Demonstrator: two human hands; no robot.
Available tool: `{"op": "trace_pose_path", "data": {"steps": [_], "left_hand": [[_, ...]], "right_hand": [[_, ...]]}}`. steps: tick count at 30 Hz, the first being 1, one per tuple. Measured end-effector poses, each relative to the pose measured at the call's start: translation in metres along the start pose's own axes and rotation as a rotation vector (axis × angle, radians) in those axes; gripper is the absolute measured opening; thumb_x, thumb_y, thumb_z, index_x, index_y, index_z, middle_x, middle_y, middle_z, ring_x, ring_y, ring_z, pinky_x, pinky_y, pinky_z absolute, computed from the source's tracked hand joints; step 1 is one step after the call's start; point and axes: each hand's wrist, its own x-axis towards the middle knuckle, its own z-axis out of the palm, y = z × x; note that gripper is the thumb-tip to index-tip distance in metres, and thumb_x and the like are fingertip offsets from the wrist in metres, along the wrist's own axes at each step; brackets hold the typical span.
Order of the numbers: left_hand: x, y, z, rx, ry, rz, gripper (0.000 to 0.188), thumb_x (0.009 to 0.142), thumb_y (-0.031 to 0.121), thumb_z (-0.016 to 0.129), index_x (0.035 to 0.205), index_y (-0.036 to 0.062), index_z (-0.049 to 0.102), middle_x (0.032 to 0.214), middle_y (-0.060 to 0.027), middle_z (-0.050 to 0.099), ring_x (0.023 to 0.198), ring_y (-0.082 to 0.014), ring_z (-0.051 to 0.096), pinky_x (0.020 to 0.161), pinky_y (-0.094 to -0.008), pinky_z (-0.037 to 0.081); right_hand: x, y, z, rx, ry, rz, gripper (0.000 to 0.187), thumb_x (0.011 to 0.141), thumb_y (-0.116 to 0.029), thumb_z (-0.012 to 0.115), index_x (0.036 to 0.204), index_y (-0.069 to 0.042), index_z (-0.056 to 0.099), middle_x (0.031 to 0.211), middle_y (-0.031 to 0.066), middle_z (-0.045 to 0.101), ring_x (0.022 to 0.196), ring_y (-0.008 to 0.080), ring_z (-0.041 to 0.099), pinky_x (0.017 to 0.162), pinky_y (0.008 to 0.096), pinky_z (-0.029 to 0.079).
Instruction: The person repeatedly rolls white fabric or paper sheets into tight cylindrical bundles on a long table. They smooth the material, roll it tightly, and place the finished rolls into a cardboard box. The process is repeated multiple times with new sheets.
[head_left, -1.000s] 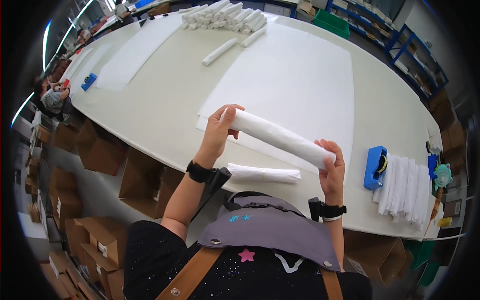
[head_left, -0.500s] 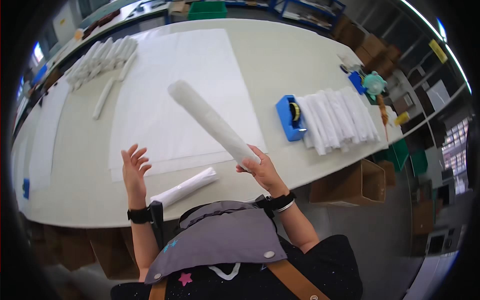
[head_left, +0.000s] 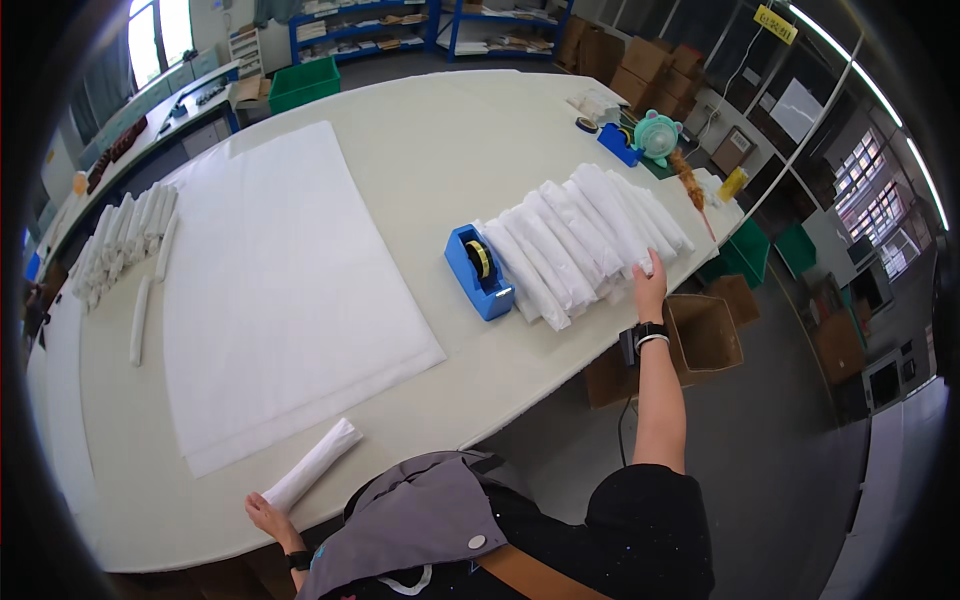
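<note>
Near the table's front left edge, my left hand (head_left: 268,514) is closed on the near end of a white wrapped roll (head_left: 316,464). That roll lies slanted on the table. My right hand (head_left: 650,283) reaches out to the right, its fingers pinching the near end of another white roll (head_left: 612,212). This roll rests on top of a row of white rolls (head_left: 530,262) lying side by side. Left of the row stands a blue tape dispenser (head_left: 480,272) with a yellowish tape roll in it. Large white sheets (head_left: 290,290) lie flat, stacked, on the table's left half.
More white rolls (head_left: 125,235) are heaped at the far left, with a single roll (head_left: 139,320) nearby. A second blue dispenser (head_left: 620,145) and a mint-green fan (head_left: 657,137) stand at the back right. Below the right edge is an open cardboard box (head_left: 705,335).
My right hand has moved right and laid its roll onto the row. My left hand, empty and raised before, has come down onto the front roll. The view has turned right.
</note>
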Motion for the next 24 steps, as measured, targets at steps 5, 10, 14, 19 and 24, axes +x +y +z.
{"op": "trace_pose_path", "data": {"steps": [5, 10, 14, 19, 24], "left_hand": [[-0.009, -0.011, 0.004, 0.063, -0.008, 0.009, 0.054, 0.106, 0.041, 0.048, 0.124, -0.0091, 0.058, 0.122, -0.0257, 0.061, 0.113, -0.0371, 0.057, 0.100, -0.0442, 0.043], [-0.012, -0.010, -0.003, -0.006, -0.031, -0.056, 0.049, 0.105, 0.033, 0.051, 0.126, -0.0112, 0.055, 0.122, -0.0257, 0.062, 0.114, -0.0370, 0.057, 0.102, -0.0431, 0.043], [-0.027, 0.023, 0.004, -0.012, 0.038, -0.033, 0.055, 0.098, 0.031, 0.063, 0.134, -0.0094, 0.052, 0.132, -0.0300, 0.057, 0.124, -0.0404, 0.054, 0.108, -0.0452, 0.041], [-0.041, 0.045, -0.020, -0.019, -0.059, -0.027, 0.072, 0.089, 0.040, 0.073, 0.144, 0.0022, 0.048, 0.139, -0.0288, 0.052, 0.130, -0.0426, 0.047, 0.111, -0.0479, 0.037], [-0.040, 0.055, -0.029, 0.164, -0.227, 0.167, 0.085, 0.077, 0.049, 0.082, 0.146, 0.0129, 0.049, 0.150, -0.0252, 0.042, 0.137, -0.0427, 0.038, 0.115, -0.0487, 0.034]], "right_hand": [[0.023, 0.017, 0.029, -0.272, -0.031, -0.118, 0.051, 0.082, -0.009, 0.073, 0.131, -0.005, 0.061, 0.119, 0.0195, 0.063, 0.109, 0.0347, 0.059, 0.097, 0.0408, 0.047], [0.031, 0.028, 0.062, -0.549, 0.181, -0.184, 0.062, 0.077, -0.017, 0.079, 0.135, -0.011, 0.057, 0.127, 0.0180, 0.059, 0.123, 0.0388, 0.051, 0.106, 0.0507, 0.039], [0.017, 0.025, 0.060, -0.602, 0.265, -0.363, 0.059, 0.081, -0.021, 0.080, 0.134, -0.011, 0.056, 0.128, 0.0167, 0.060, 0.121, 0.0378, 0.053, 0.104, 0.0526, 0.040], [-0.031, -0.051, 0.098, -0.278, 0.044, -0.502, 0.039, 0.096, -0.017, 0.064, 0.132, -0.003, 0.056, 0.132, 0.0164, 0.058, 0.124, 0.0358, 0.052, 0.104, 0.0471, 0.040], [-0.139, -0.134, 0.163, 0.095, -0.488, -0.479, 0.033, 0.098, -0.013, 0.060, 0.128, -0.001, 0.058, 0.127, 0.0158, 0.061, 0.121, 0.0321, 0.054, 0.105, 0.0425, 0.040]]}}
